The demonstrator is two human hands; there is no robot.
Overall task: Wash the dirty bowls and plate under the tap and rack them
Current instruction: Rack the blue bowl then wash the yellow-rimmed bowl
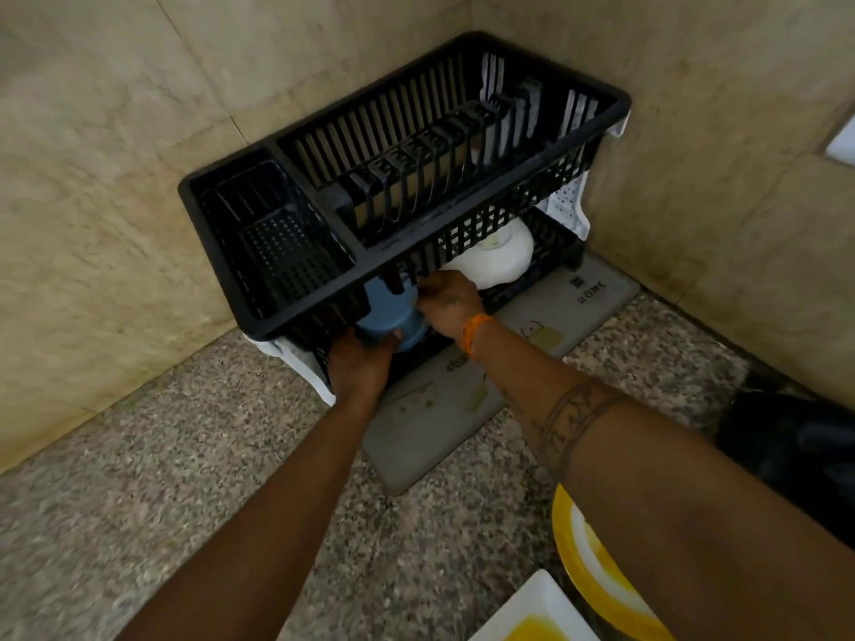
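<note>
Both hands reach under the upper tier of a black slatted plastic two-tier dish rack (402,178) standing in the corner of a speckled granite tabletop (152,478). The left hand (358,363) grips the near underside of a blue round plastic bowl (388,316) lying upturned on the lower shelf, and the right hand (446,300), with an orange wristband, closes on the bowl's right side. A white round upturned bowl (490,261) lies just right of the right hand on the same shelf, while a yellow-rimmed white plate (597,576) sits at the tabletop's near edge.
</note>
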